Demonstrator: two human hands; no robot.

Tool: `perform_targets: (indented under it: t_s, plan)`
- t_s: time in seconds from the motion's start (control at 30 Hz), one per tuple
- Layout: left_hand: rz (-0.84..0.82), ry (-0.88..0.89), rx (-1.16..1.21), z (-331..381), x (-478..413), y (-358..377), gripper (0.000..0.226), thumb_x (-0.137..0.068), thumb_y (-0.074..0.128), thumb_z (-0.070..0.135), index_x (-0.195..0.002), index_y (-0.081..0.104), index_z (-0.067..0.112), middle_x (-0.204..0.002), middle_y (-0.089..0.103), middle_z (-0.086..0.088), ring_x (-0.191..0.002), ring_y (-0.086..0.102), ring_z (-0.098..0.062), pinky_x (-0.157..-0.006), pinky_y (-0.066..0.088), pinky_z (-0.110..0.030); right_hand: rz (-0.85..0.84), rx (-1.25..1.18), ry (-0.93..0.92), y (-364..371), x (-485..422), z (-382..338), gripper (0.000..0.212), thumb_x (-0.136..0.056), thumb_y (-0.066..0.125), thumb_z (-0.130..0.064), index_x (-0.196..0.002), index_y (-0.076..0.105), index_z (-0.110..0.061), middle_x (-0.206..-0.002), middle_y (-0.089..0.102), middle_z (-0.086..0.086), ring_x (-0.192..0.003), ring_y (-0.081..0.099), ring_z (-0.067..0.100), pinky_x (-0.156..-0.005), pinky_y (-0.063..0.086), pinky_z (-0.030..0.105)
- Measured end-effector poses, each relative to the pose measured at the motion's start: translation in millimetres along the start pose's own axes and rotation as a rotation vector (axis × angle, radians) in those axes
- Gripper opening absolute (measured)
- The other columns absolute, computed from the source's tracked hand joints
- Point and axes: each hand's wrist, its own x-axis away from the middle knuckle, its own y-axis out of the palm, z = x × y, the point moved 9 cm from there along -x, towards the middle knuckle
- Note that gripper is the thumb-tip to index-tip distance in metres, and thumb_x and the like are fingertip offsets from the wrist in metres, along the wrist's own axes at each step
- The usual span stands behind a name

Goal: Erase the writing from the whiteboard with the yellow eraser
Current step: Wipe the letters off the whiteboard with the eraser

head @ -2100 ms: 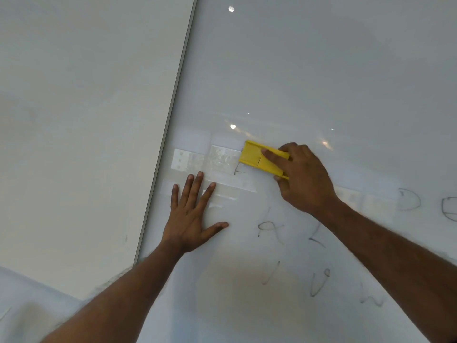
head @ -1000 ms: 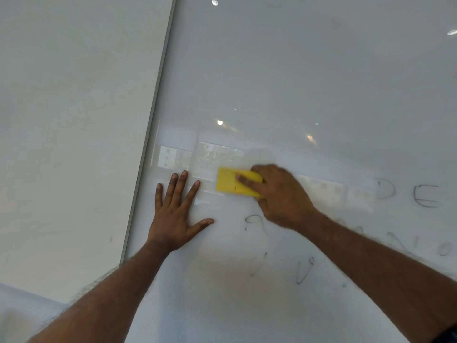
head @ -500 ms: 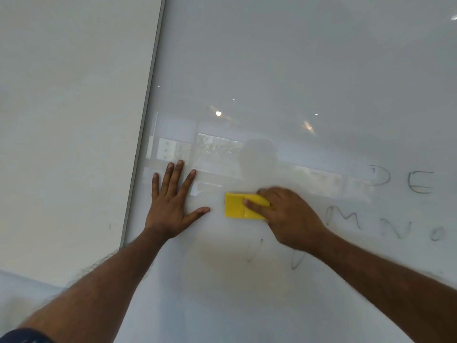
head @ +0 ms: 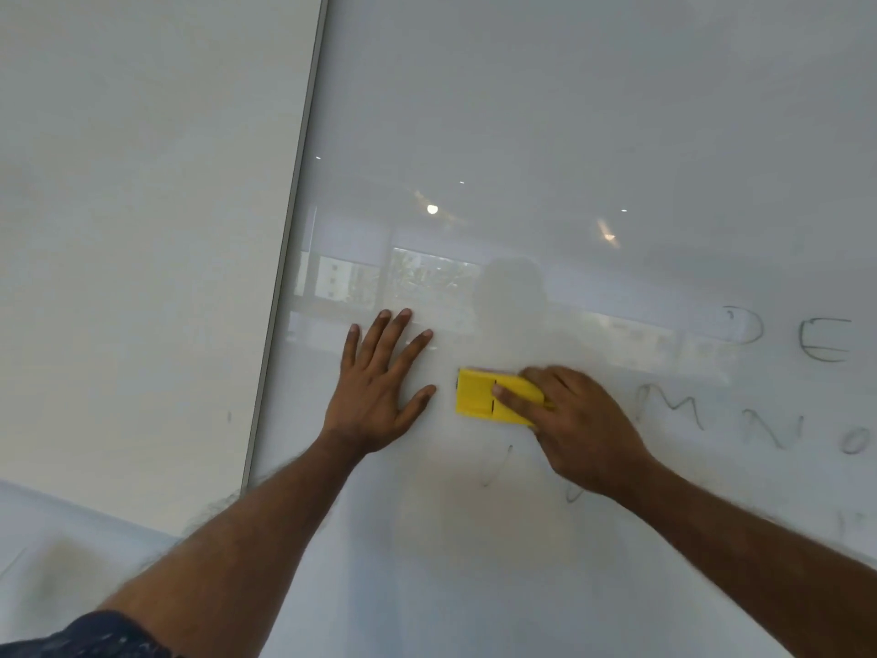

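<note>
The glossy whiteboard (head: 569, 135) fills most of the view. My right hand (head: 579, 425) presses the yellow eraser (head: 479, 398) flat against it, fingers over the eraser's right half. My left hand (head: 379, 387) lies flat on the board with fingers spread, just left of the eraser and apart from it. Dark handwritten letters (head: 759, 372) stand to the right of my right hand, in two rows. Faint strokes (head: 496, 467) show just below the eraser, partly hidden by my right hand.
The board's grey metal edge (head: 289, 258) runs diagonally at the left, with a plain white wall (head: 133, 230) beyond it. A window and ceiling lights are reflected in the board above my hands. More faint marks sit at the lower right.
The eraser has moved down and slightly left across the board, wiping away the marks that stood below it. My left hand has stayed flat in place. The camera has shifted, showing more letters at right.
</note>
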Motion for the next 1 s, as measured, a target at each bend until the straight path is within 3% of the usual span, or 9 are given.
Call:
perform_targets:
  t_s: [0.1, 0.23, 0.33, 0.47, 0.57, 0.7, 0.8, 1.0]
  plan:
    - [-0.031, -0.009, -0.007, -4.4, 1.6, 0.3, 0.067, -0.099, 0.045, 0.056, -0.158, 0.034, 0.026, -0.17, 0.02, -0.006, -0.159, 0.008, -0.025, -0.127, 0.009, -0.056, -0.041, 0.07, -0.133, -4.2, 2.2, 5.7, 0.058, -0.078, 0.06, -0.007, -0.134, 0.057, -0.024, -0.122, 0.061, 0.018, -0.101, 0.06, 0.037, -0.085, 0.05, 0.042]
    - [-0.059, -0.008, -0.028, -6.4, 3.5, 1.5, 0.068, -0.1, 0.042, 0.058, -0.159, 0.032, 0.027, -0.171, 0.018, -0.005, -0.16, 0.007, -0.025, -0.127, 0.007, -0.054, 0.084, 0.082, 0.095, -41.0, -27.2, 63.6, 0.067, -0.072, 0.073, -0.009, -0.135, 0.055, -0.02, -0.121, 0.06, 0.022, -0.099, 0.059, 0.042, -0.084, 0.048, 0.045]
    - [-0.039, -0.018, -0.041, -6.4, 6.2, 1.5, 0.067, -0.1, 0.04, 0.058, -0.158, 0.033, 0.025, -0.171, 0.019, -0.006, -0.159, 0.009, -0.026, -0.128, 0.006, -0.053, 0.123, 0.034, 0.182, -36.3, -23.5, 55.3, 0.064, -0.076, 0.066, -0.013, -0.138, 0.052, -0.019, -0.124, 0.057, 0.022, -0.101, 0.056, 0.042, -0.087, 0.047, 0.046]
    - [-0.04, -0.031, -0.034, -6.2, 7.7, 2.7, 0.068, -0.1, 0.038, 0.058, -0.159, 0.031, 0.024, -0.171, 0.016, -0.006, -0.16, 0.006, -0.026, -0.127, 0.006, -0.056, 0.02, -0.028, 0.036, 3.3, 10.0, -2.9, 0.06, -0.077, 0.066, -0.006, -0.134, 0.057, -0.019, -0.122, 0.06, 0.021, -0.099, 0.058, 0.04, -0.088, 0.048, 0.043]
    - [-0.039, -0.037, -0.023, -5.8, 8.6, 2.6, 0.068, -0.1, 0.039, 0.057, -0.159, 0.031, 0.024, -0.171, 0.017, -0.006, -0.159, 0.007, -0.026, -0.127, 0.006, -0.056, -0.045, 0.017, -0.059, 4.1, 17.4, -5.1, 0.061, -0.076, 0.064, -0.004, -0.134, 0.056, -0.023, -0.121, 0.06, 0.018, -0.098, 0.058, 0.037, -0.085, 0.049, 0.041]
    - [-0.037, -0.046, -0.02, -3.1, 9.1, 1.7, 0.068, -0.1, 0.041, 0.056, -0.159, 0.032, 0.024, -0.171, 0.018, -0.006, -0.159, 0.008, -0.026, -0.127, 0.005, -0.055, 0.069, 0.046, 0.119, -27.1, -14.4, 43.5, 0.066, -0.071, 0.066, -0.003, -0.134, 0.057, -0.024, -0.122, 0.06, 0.02, -0.101, 0.057, 0.041, -0.086, 0.049, 0.045]
    - [-0.027, -0.051, -0.021, -3.2, 10.6, 1.3, 0.067, -0.099, 0.043, 0.054, -0.159, 0.032, 0.024, -0.17, 0.018, -0.006, -0.159, 0.009, -0.026, -0.127, 0.005, -0.054, 0.104, 0.015, 0.169, -26.9, -24.4, 36.2, 0.066, -0.071, 0.068, -0.004, -0.134, 0.057, -0.023, -0.122, 0.059, 0.02, -0.1, 0.056, 0.041, -0.084, 0.05, 0.045]
    - [-0.036, -0.084, -0.018, -4.3, 13.9, 2.3, 0.067, -0.1, 0.04, 0.056, -0.159, 0.031, 0.025, -0.171, 0.019, -0.006, -0.159, 0.009, -0.026, -0.127, 0.008, -0.057, -0.063, 0.01, -0.041, 10.0, 18.1, -17.7, 0.067, -0.072, 0.063, -0.004, -0.134, 0.056, -0.027, -0.12, 0.061, 0.016, -0.098, 0.058, 0.036, -0.085, 0.047, 0.04]
